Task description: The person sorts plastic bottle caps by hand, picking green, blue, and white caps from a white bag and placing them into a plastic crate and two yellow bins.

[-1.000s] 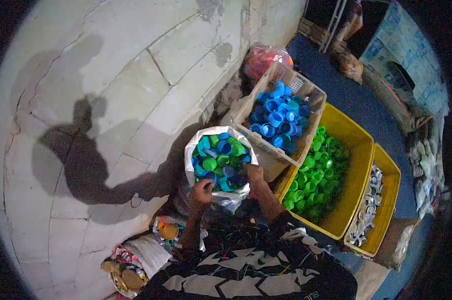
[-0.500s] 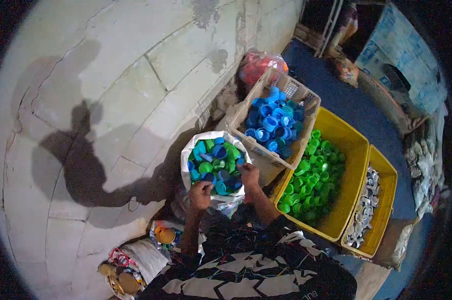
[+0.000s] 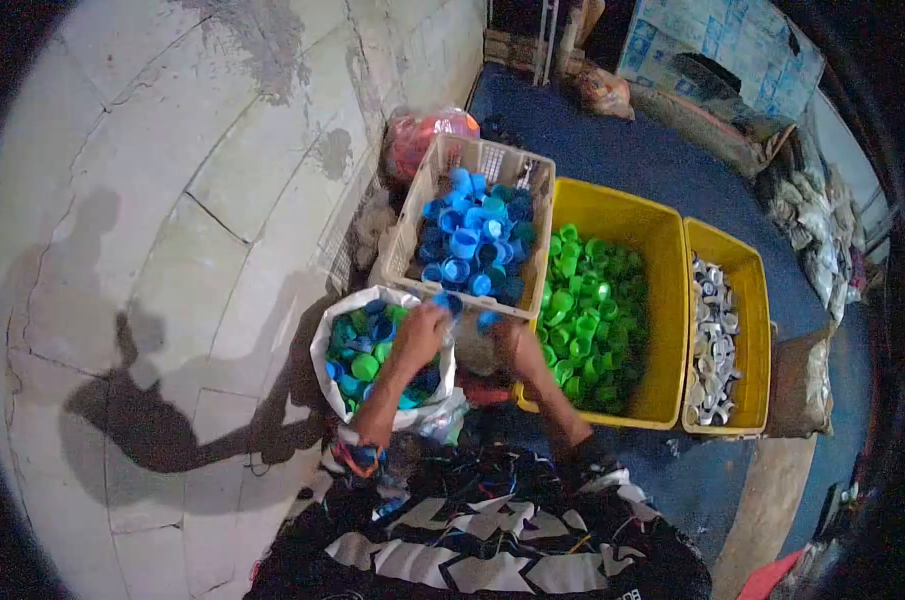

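My left hand (image 3: pixel 428 328) is over the right rim of a white sack (image 3: pixel 325 345) filled with mixed blue and green bottle caps. A blue bottle cap (image 3: pixel 447 302) is pinched at its fingertips, near the front edge of a beige plastic crate (image 3: pixel 401 262). Blurred by motion, my right hand (image 3: pixel 516 348) is closed on another blue bottle cap (image 3: pixel 488 320), just in front of the same crate. Many blue caps (image 3: pixel 463 242) lie inside that crate. To the right, green caps (image 3: pixel 591 315) are heaped in a large yellow bin (image 3: pixel 663 235).
A narrower yellow bin (image 3: pixel 753 330) holds white and grey caps (image 3: pixel 713 345). Behind the crate sits a clear bag (image 3: pixel 428 140) with red contents. A pale block wall (image 3: pixel 213 260) runs along the left. Stuffed sacks (image 3: pixel 808 225) stand at the far right.
Both hands have moved from the sack towards the crate, each with a blue bottle cap. The head view has shifted, so the crate and bins appear further left.
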A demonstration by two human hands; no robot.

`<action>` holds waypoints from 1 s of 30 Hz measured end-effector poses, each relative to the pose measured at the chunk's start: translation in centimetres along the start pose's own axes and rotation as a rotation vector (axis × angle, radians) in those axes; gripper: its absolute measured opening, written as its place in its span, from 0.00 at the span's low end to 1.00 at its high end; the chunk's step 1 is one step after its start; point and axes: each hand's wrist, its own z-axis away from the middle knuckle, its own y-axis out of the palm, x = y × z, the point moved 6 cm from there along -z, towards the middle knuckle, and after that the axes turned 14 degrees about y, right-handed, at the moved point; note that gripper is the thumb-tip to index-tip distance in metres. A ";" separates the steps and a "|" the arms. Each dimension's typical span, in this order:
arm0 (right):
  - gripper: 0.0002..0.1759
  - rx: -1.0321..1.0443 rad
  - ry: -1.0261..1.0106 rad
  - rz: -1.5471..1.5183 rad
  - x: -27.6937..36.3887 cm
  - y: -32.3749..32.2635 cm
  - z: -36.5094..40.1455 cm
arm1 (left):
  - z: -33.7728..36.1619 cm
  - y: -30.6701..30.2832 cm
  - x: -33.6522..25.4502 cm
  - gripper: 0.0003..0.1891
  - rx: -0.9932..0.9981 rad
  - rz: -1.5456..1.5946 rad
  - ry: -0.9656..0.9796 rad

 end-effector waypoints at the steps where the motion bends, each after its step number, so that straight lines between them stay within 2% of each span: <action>1: 0.10 -0.086 -0.057 0.027 -0.4 -0.9 -1.7 | -1.7 -0.3 0.9 0.07 0.041 -0.002 -0.031; 3: 0.13 -0.257 -0.110 -0.144 1.7 -5.4 -3.8 | -5.2 -1.8 2.8 0.08 0.048 -0.053 0.028; 5: 0.17 -0.517 -0.153 -0.175 3.7 -8.7 -4.6 | -6.8 -2.5 6.0 0.13 -0.064 -0.166 0.036; 7: 0.20 -0.548 -0.161 -0.201 3.4 -8.9 -5.3 | -7.1 -3.8 7.0 0.16 -0.199 -0.223 0.050; 8: 0.22 -0.561 -0.163 -0.215 3.1 -8.8 -5.5 | -6.4 -4.0 7.3 0.16 -0.156 -0.225 0.010; 11: 0.21 -0.506 -0.109 -0.184 1.6 -6.4 -4.3 | -2.9 -4.0 7.9 0.16 0.003 -0.180 -0.107; 12: 0.22 -0.398 0.003 -0.240 0.2 -4.7 -4.3 | -1.2 -3.8 8.2 0.15 0.074 -0.133 -0.142; 15: 0.22 -0.256 0.046 -0.234 -3.0 -0.4 -3.2 | 5.1 -2.0 10.4 0.13 0.194 -0.019 -0.227; 16: 0.21 -0.275 0.007 -0.239 -2.8 0.2 -2.5 | 7.1 -1.5 10.9 0.13 0.217 0.015 -0.249; 18: 0.20 -0.314 -0.069 -0.246 -2.4 1.0 -0.9 | 10.1 -2.0 10.4 0.14 0.233 -0.056 -0.296; 21: 0.16 -0.250 -0.162 -0.067 -4.2 5.8 -0.6 | 14.0 -3.0 9.9 0.14 0.250 -0.058 -0.437; 23: 0.15 -0.030 -0.041 -0.257 -3.1 7.8 -0.3 | 16.3 -3.6 9.3 0.13 0.208 -0.037 -0.497; 25: 0.19 0.141 -0.073 -0.170 1.8 6.2 1.8 | 18.5 -4.1 8.6 0.13 0.111 -0.035 -0.500; 26: 0.19 0.060 -0.191 -0.297 1.9 7.6 1.7 | 19.5 -4.0 8.8 0.13 0.066 0.015 -0.548; 29: 0.12 0.217 -0.045 -0.229 4.7 10.4 2.7 | 20.8 -4.8 7.5 0.13 0.002 -0.116 -0.581; 30: 0.13 0.139 -0.178 -0.157 6.6 9.6 3.2 | 20.6 -5.3 6.8 0.14 0.035 -0.077 -0.573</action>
